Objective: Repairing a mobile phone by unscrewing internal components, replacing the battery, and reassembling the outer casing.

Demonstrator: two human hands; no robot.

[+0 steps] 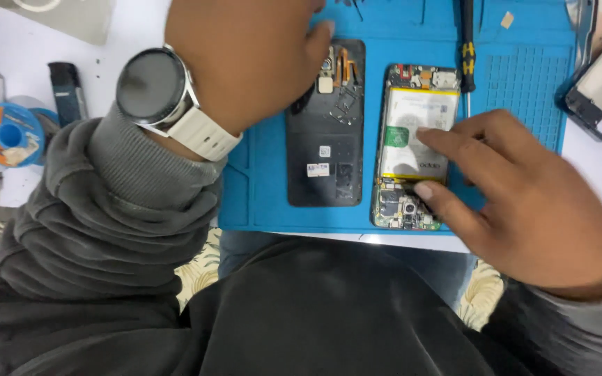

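Blue mat (pixel 524 83), holding an opened phone (pixel 412 150) with battery and boards bared, right of its dark back cover (pixel 325 125). Right hand (pixel 524 202) spread loose, fingertips (pixel 426 134) pressing the battery, gripping nothing. Left hand (pixel 245 49), watch (pixel 153 90) on wrist, over the cover's top end; grip hard to tell. Screwdriver (pixel 467 49) just beyond the phone. Solder spool (pixel 10 134) far left.
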